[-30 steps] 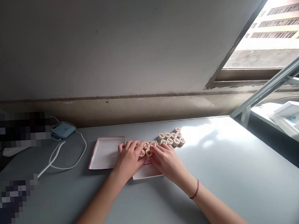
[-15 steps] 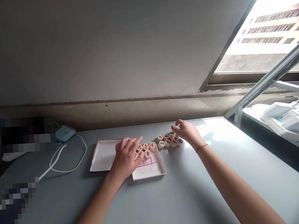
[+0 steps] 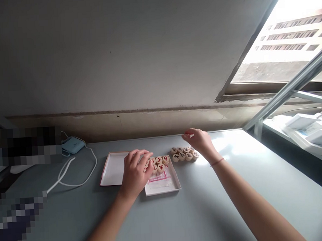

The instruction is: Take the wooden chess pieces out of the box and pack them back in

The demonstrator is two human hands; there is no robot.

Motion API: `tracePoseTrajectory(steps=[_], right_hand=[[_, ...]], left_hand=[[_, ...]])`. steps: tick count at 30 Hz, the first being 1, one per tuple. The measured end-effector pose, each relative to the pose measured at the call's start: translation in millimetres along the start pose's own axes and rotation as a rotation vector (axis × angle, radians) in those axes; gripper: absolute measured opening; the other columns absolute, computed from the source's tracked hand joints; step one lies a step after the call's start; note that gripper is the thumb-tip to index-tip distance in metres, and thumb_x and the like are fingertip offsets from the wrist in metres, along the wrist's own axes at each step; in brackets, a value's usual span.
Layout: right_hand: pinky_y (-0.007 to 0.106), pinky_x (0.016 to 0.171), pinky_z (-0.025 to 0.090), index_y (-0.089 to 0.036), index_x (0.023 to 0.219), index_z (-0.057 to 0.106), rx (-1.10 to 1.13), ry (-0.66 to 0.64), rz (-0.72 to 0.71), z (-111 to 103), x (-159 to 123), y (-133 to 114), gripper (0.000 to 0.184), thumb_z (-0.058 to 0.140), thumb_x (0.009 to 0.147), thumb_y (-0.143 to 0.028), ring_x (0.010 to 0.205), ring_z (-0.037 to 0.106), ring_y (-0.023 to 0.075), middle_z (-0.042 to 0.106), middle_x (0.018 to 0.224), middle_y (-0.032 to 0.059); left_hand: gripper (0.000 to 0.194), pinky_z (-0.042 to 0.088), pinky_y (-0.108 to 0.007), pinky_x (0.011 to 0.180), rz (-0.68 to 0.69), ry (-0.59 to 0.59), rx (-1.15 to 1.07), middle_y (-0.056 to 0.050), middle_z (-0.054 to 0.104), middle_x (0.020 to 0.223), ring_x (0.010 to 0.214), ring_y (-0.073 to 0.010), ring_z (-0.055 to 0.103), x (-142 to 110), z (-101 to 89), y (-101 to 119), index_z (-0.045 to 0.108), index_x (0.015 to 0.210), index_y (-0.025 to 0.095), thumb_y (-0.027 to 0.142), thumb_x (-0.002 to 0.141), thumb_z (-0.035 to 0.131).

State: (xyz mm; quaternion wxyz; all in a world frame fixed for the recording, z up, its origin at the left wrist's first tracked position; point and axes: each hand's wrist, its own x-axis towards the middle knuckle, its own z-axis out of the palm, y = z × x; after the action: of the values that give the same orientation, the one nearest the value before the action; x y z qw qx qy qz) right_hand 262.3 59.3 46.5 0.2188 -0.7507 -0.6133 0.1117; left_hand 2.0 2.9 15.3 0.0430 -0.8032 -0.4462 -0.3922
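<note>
My left hand [image 3: 136, 172] lies over the left side of a shallow white box [image 3: 164, 189], its fingers apart and touching round wooden xiangqi pieces with red characters [image 3: 159, 161]. The hand covers some of these pieces. A folded sheet with pink lines [image 3: 158, 177] is in the box below them. To the right, two rows of xiangqi pieces with black characters [image 3: 182, 156] stand on the table. Just above and behind their right end is my right hand [image 3: 200, 140], fingers curled and tips drawn together. Whatever may be between those fingertips cannot be made out.
A white box lid [image 3: 113, 169] with a reddish edge lies left of the box. Farther left are a light blue device [image 3: 73, 145] and a looped white cable [image 3: 94, 163]. The wall backs the table [image 3: 209, 211]; a metal frame [image 3: 273, 105] and a shelf with white objects stand right.
My right hand has lifted slightly off the black pieces and its fingers have closed together. The left hand stays over the red pieces. The whole view has shifted a little.
</note>
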Motion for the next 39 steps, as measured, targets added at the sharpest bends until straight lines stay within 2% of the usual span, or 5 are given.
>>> tracePoseTrajectory(steps=[4,10,22,32,39], right_hand=[[0.031,0.062,0.054,-0.018,0.095,0.066,0.622,-0.204,-0.143,2,-50,-21,0.035,0.064,0.076,-0.048,0.078,0.068,0.0212,0.071,0.095,0.0091],[0.032,0.075,0.056,-0.019,0.092,0.065,0.992,-0.405,-0.179,9,-86,-28,0.032,0.069,0.076,-0.047,0.085,0.066,0.0188,0.07,0.093,0.0072],[0.03,0.061,0.05,-0.017,0.09,0.064,1.049,-0.282,0.013,3,-74,-7,0.04,0.072,0.071,-0.052,0.077,0.067,0.0195,0.07,0.09,0.0094],[0.028,0.061,0.052,-0.02,0.085,0.064,0.933,-0.332,-0.143,0,-77,-7,0.029,0.065,0.078,-0.048,0.069,0.062,0.0138,0.067,0.087,0.0046],[0.025,0.062,0.054,-0.02,0.089,0.063,0.776,-0.348,-0.242,9,-79,-6,0.018,0.06,0.083,-0.037,0.073,0.063,0.0133,0.063,0.09,0.0035]], left_hand=[[0.031,0.05,-0.037,0.09,0.052,-0.109,-0.102,-0.007,0.064,0.11,0.101,-0.0207,0.06,10,1.8,16,0.056,0.122,0.023,0.027,0.091,0.052],[0.028,0.053,-0.029,0.083,0.077,-0.274,-0.24,-0.004,0.066,0.11,0.095,-0.0161,0.065,14,7.3,34,0.056,0.12,0.024,0.024,0.093,0.053],[0.011,0.043,-0.035,0.083,0.094,-0.535,-0.119,0.0,0.07,0.093,0.093,-0.019,0.06,14,6.5,32,0.063,0.088,0.024,0.016,0.082,0.058],[0.016,0.036,-0.038,0.079,0.27,-0.583,0.071,-0.003,0.068,0.089,0.091,-0.0208,0.054,22,23.7,38,0.064,0.088,0.023,0.019,0.09,0.049],[0.011,0.037,-0.038,0.078,0.228,-0.551,0.149,-0.004,0.065,0.102,0.093,-0.0218,0.053,22,29.8,35,0.064,0.091,0.022,0.018,0.089,0.054]])
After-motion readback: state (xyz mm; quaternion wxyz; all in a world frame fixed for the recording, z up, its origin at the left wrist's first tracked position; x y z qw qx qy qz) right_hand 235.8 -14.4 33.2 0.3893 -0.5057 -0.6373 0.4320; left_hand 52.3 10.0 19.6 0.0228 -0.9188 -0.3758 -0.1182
